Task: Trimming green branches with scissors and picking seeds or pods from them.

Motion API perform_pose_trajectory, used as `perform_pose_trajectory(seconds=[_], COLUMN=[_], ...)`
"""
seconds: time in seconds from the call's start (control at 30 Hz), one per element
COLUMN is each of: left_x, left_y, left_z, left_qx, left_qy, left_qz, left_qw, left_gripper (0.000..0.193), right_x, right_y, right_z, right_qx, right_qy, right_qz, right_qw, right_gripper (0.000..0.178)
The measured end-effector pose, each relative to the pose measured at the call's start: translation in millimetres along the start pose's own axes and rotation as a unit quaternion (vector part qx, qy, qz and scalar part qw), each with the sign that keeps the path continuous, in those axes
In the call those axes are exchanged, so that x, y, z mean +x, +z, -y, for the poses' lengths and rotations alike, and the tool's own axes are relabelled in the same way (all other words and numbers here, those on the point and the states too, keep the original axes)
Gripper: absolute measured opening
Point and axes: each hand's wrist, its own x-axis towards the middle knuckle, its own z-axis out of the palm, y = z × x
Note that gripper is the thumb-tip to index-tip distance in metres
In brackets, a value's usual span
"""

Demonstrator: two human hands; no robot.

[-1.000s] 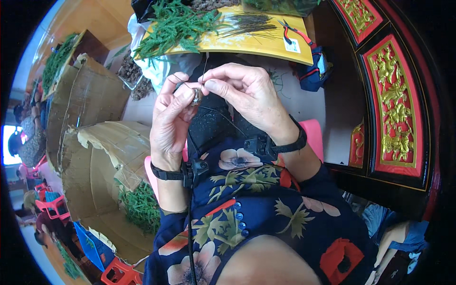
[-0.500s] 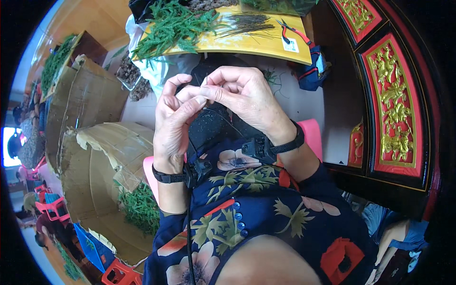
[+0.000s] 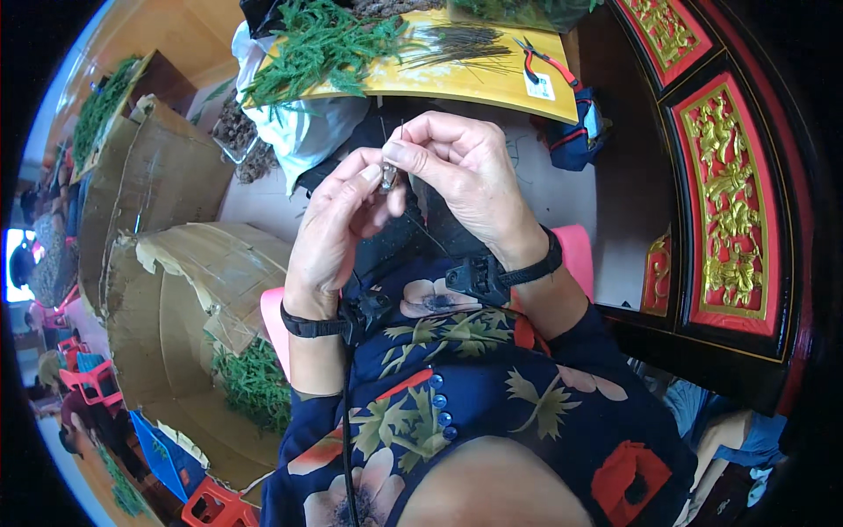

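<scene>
Over my lap, both hands meet in front of the yellow table. My left hand (image 3: 342, 206) pinches a small brownish-grey lump (image 3: 387, 176) between thumb and fingers; its exact kind is too small to tell. My right hand (image 3: 457, 167) is closed right beside it, thumb and forefinger pressed on a thin dark wire (image 3: 402, 130). A second thin wire end sticks up from the lump. On the table ahead lie green feathery sprigs (image 3: 325, 53), a bundle of thin dark wires (image 3: 461, 41) and red-handled pliers (image 3: 549, 61).
A torn cardboard box (image 3: 189, 351) with green sprigs (image 3: 255, 382) inside stands at my left. White plastic (image 3: 307, 132) hangs beneath the yellow table (image 3: 421, 88). A carved red-and-gold panel (image 3: 733, 202) rises at the right. Red stools (image 3: 219, 505) are at the lower left.
My left hand has turned and its raised fingers have curled in, so the brownish lump now shows. My right hand has shifted slightly right; a second wire end has come into sight.
</scene>
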Motion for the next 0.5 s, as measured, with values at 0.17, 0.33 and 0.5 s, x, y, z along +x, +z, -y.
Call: perform_pose_trajectory(seconds=[0.17,0.33,0.5], left_x=[0,-1,1], left_y=[-2,-3,-2], left_z=[1,0,2], left_qx=[-0.077,-0.062,-0.085], left_qy=[-0.013,-0.023,-0.032], left_qz=[0.031,0.001,-0.024], left_qw=[0.996,0.998,0.996], left_gripper=[0.022,0.020,0.018], right_x=[0,1,2], right_y=[3,4,6], right_z=[0,-5,-15], right_qx=[0.033,0.072,0.013], right_qy=[0.009,0.001,-0.013], right_qz=[0.011,0.018,-0.025], right_qw=[0.999,0.997,1.000], right_gripper=[0.011,0.011,0.011])
